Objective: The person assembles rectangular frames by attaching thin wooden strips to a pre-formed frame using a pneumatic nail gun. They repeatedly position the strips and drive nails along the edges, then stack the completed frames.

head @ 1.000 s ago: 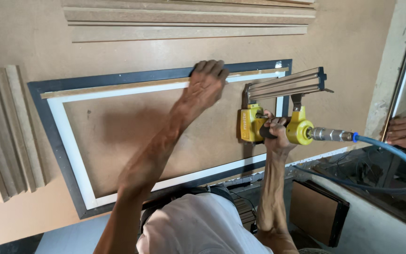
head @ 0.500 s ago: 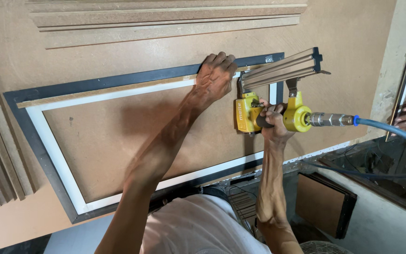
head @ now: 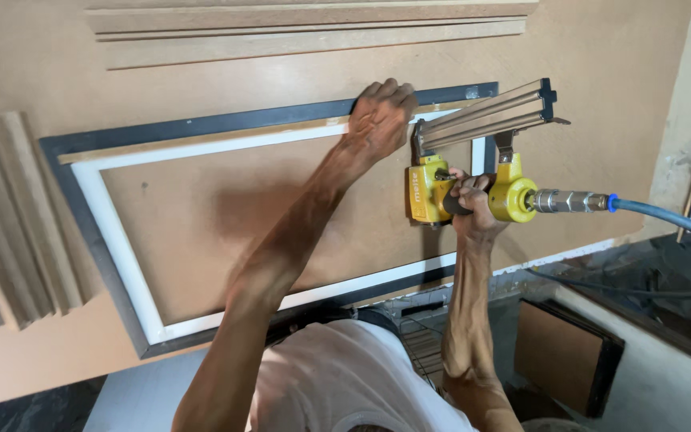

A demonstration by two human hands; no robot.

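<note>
From the head camera, we look down on a rectangular picture frame with a dark grey outer moulding and white inner lip (head: 113,264) lying flat on a pale brown fibreboard desk (head: 617,72), its four sides already joined into a closed rectangle. Our left hand (head: 377,116) is closed over the frame's far rail near its right end, fingers curled around the outer edge and pressing a thin light wooden strip (head: 201,144) that lies along that rail's inner side. Our right hand (head: 469,204) is wrapped tight around the grip of a yellow pneumatic nailer with a long silver magazine (head: 473,172), its nose held just beside the left hand; we cannot tell whether it touches the rail. A blue air hose (head: 681,220) trails off to the right. We judge the work partway through: only the far rail shows a strip, and the other three sides look bare. Loose fibreboard strips (head: 305,32) wait beyond the frame, more mouldings (head: 9,216) to its left. Against the frame half a second ago, both hands and nailer hold the same places on the rail; only our view has drifted slightly.
</note>
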